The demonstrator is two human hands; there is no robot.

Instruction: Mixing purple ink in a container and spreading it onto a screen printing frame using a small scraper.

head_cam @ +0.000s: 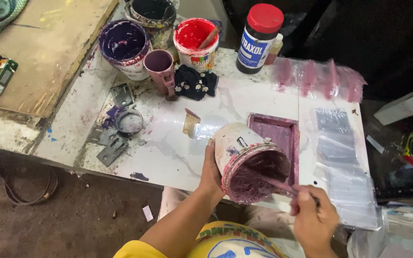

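Note:
My left hand (211, 174) grips a white plastic tub (235, 143) tilted toward me, its inside coated with mauve paste (254, 179). My right hand (314, 217) holds a thin stick (278, 184) whose far end reaches into the tub's mouth. Behind the tub a shallow rectangular mauve-stained tray (278, 136) lies on the white marble-patterned table (168, 153).
At the back stand a purple-stained bucket (123, 45), a red-paint bucket (194, 40), a dark bucket (151, 12), a mauve cup (161, 67) and a red-lidded dark jar (259, 38). Clear plastic sheets (342, 167) lie at right, metal brackets (113, 148) at left, a wooden board (48, 48) far left.

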